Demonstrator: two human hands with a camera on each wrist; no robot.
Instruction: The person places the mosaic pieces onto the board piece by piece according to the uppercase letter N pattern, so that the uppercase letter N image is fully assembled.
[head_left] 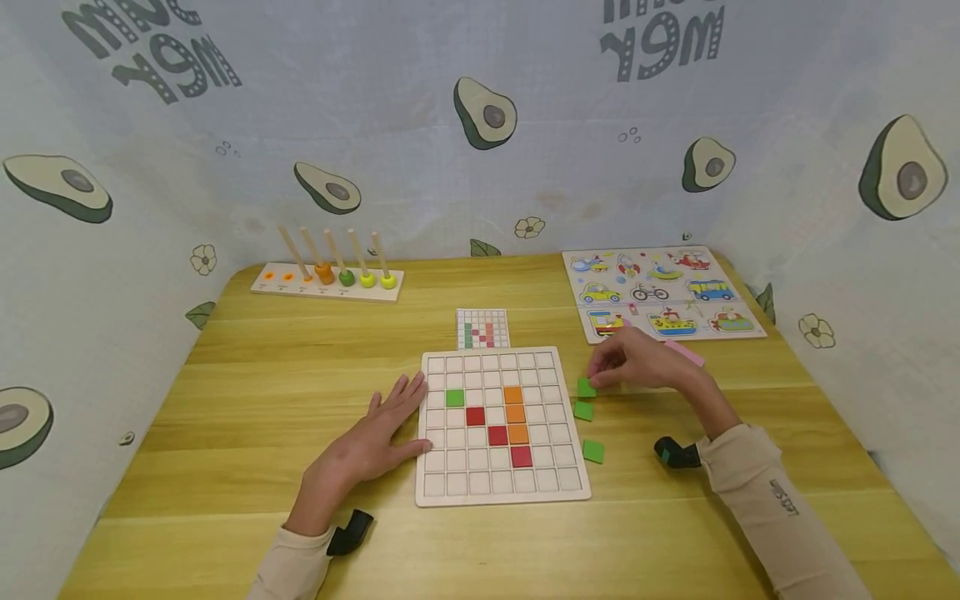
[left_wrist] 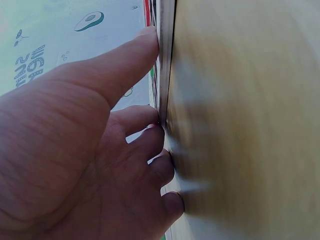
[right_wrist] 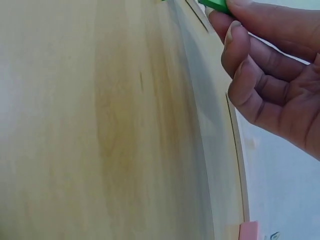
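Back of the table: peg stand (head_left: 279, 287) off to the left, vehicle puzzle (head_left: 639, 315) on the right, little pattern card (head_left: 482, 327) at the grid board (head_left: 459, 458)'s far edge
In the way: from the head camera, the right hand (head_left: 637, 362) overlaps the puzzle's near edge and hides part of a pink piece (head_left: 686, 354)
Green tile (head_left: 584, 388): right of the board, pinched by the right hand; two loose tiles (head_left: 583, 410) lie closer to the person
Right wrist cam: shows the thumb clamped on that tile, other fingers curled
Left hand (head_left: 375, 442): fingers apart, touching the board's left side; left wrist cam gets the rim side-on
Grid squares: one green, three red diagonally, three orange stacked
Pegs: orange, green, yellow-green beads
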